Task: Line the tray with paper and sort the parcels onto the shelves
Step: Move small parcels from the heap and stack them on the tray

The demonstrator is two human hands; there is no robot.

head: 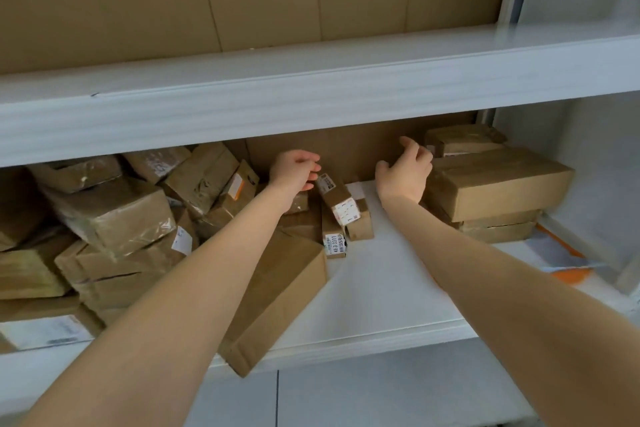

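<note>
**Sorting Parcels on a Crowded Shelf**

Reaching deep into white metal lower shelf (381,270), both hands apart and gripping nothing: left hand (296,168) loosely curled over small tilted brown cardboard parcel (337,198), right hand (405,173) spread beside stacked flat brown cartons (498,184). Probably light, stiff, tape-slick; best pinched across the short sides. Readable on one white label (334,243): "48-3-3311"; elsewhere too blurred.

One wide-angle view is taken from the person's head, faced forward and slightly downward, close to a shelving unit. The left hand (294,170) and right hand (403,173) are seen from behind. The lower shelf (374,288) is framed beneath the fingers (417,152), the upper shelf (311,104) above them.
</note>
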